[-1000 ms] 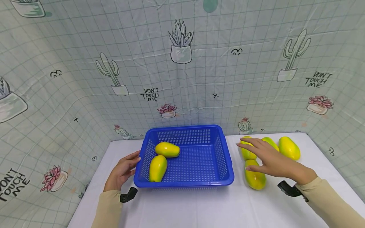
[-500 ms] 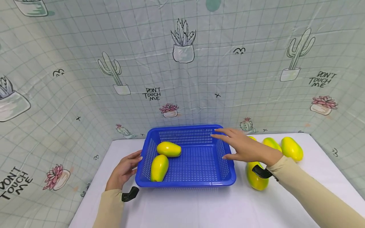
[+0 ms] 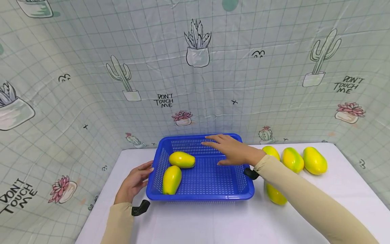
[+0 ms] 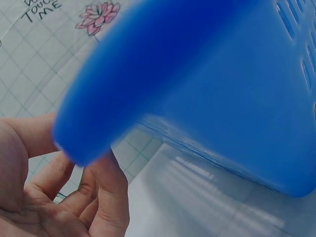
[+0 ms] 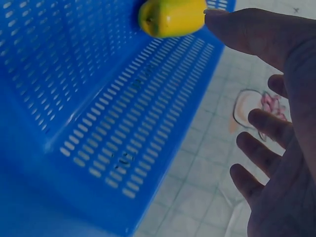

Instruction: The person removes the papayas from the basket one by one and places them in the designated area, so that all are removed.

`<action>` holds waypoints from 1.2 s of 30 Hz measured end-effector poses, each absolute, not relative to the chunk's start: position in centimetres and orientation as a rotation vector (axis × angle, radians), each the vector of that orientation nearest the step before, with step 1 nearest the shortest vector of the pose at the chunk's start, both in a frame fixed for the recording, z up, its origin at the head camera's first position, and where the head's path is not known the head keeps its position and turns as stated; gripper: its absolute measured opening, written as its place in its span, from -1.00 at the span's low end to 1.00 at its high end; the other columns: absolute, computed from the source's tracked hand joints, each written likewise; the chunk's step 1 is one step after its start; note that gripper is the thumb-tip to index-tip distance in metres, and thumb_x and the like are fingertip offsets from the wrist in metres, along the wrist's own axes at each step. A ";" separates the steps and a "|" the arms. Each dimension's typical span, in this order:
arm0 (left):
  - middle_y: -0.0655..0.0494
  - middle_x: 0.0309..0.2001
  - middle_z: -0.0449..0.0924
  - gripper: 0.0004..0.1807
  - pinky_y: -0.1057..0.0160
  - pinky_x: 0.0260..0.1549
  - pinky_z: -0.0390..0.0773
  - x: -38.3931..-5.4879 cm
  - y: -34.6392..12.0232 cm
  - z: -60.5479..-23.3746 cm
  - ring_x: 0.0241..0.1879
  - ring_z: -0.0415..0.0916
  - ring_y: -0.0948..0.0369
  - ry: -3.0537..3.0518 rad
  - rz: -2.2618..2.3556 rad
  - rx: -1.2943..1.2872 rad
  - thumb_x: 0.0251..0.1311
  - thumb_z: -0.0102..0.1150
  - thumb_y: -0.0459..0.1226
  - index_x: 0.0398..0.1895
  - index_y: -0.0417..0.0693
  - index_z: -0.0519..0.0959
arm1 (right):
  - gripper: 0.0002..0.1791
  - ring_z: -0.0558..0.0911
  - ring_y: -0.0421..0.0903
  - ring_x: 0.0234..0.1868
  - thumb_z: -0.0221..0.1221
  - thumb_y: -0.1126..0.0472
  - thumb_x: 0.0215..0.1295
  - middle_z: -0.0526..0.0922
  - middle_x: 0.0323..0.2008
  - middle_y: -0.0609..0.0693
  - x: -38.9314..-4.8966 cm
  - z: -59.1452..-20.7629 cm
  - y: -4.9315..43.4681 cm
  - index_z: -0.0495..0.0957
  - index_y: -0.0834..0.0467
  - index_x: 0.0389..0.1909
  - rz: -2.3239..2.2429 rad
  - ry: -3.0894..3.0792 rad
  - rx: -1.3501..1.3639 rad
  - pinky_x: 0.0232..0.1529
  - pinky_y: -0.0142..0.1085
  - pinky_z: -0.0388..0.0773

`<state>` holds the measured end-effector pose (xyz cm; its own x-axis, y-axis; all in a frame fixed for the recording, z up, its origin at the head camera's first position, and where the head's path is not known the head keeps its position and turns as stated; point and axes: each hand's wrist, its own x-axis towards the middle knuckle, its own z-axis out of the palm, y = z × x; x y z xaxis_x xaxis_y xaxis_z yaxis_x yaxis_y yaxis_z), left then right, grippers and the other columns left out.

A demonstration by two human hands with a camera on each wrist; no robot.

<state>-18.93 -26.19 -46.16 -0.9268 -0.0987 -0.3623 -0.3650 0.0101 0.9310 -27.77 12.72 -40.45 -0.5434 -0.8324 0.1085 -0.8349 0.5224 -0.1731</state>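
Observation:
A blue plastic basket (image 3: 210, 197) with slotted walls stands on the table, and two yellow-green mangoes (image 3: 181, 160) lie in its left part. My left hand (image 3: 134, 183) holds the basket's left rim; in the left wrist view, thumb and fingers (image 4: 108, 197) meet the blurred rim (image 4: 123, 74) from both sides. Over the right half of the basket hovers my right hand (image 3: 233, 150), fingers spread, nothing in it. The right wrist view has this hand (image 5: 276, 133) apart from the basket's wall (image 5: 123, 128), with a mango (image 5: 173, 17) beyond the thumb.
Several more mangoes (image 3: 315, 161) lie on the white table (image 3: 198, 223) right of the basket, partly behind my right sleeve (image 3: 304, 193). A cloth backdrop (image 3: 152, 51) with cactus drawings rises behind and at both sides.
My right hand has moved left from above the mangoes on the right to over the basket, fingers still spread. The left hand stays at the rim. The view has shifted slightly.

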 end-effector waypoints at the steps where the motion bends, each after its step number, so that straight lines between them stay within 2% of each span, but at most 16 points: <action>1: 0.23 -0.02 0.67 -0.38 0.33 -0.08 0.60 -18.9 -26.2 -46.2 -0.04 0.56 0.22 2.084 2.026 -0.487 0.55 0.12 -0.32 0.60 -0.23 0.28 | -0.01 0.27 0.26 0.57 0.54 0.08 0.23 0.19 0.62 0.20 -28.0 -40.6 12.3 0.26 0.08 0.62 0.312 -2.731 1.505 0.52 0.25 0.21; 13: 0.20 0.07 0.66 -0.38 0.33 -0.08 0.61 -18.8 -26.2 -46.1 -0.03 0.57 0.23 2.067 2.041 -0.483 0.55 0.11 -0.32 0.61 -0.22 0.27 | 0.00 0.21 0.25 0.60 0.51 0.21 0.27 0.13 0.66 0.16 -29.3 -41.3 7.2 0.19 0.09 0.65 0.253 -2.769 1.648 0.56 0.24 0.13; 18: 0.19 0.04 0.67 -0.38 0.32 -0.07 0.61 -18.9 -26.2 -46.0 -0.03 0.56 0.21 2.067 2.041 -0.483 0.55 0.11 -0.33 0.61 -0.23 0.28 | 0.00 0.19 0.23 0.62 0.48 0.26 0.29 0.11 0.67 0.12 -29.5 -42.1 5.5 0.17 0.08 0.67 0.191 -2.778 1.694 0.57 0.21 0.11; 23: 0.21 0.00 0.68 -0.38 0.31 -0.07 0.60 -19.0 -26.2 -46.1 -0.03 0.56 0.21 2.071 2.039 -0.489 0.54 0.11 -0.34 0.60 -0.23 0.28 | 0.03 0.16 0.20 0.64 0.48 0.26 0.29 0.08 0.69 0.06 -29.6 -42.6 4.2 0.13 0.01 0.68 0.128 -2.777 1.715 0.59 0.19 0.09; 30: 0.07 0.17 0.62 -0.39 0.31 -0.05 0.60 -18.9 -26.1 -46.0 0.00 0.56 0.20 2.078 2.039 -0.510 0.54 0.12 -0.33 0.60 -0.21 0.30 | 0.08 0.16 0.15 0.64 0.49 0.29 0.27 0.06 0.70 -0.03 -30.0 -43.4 2.7 0.08 -0.08 0.70 0.040 -2.808 1.701 0.60 0.15 0.09; 36: 0.09 0.14 0.65 -0.39 0.31 -0.06 0.60 -18.9 -26.1 -46.0 0.00 0.56 0.20 2.084 2.041 -0.508 0.54 0.11 -0.33 0.60 -0.20 0.31 | 0.09 0.22 0.10 0.62 0.47 0.30 0.27 0.07 0.69 -0.07 -29.9 -43.8 1.6 0.08 -0.09 0.71 -0.047 -2.776 1.722 0.61 0.08 0.11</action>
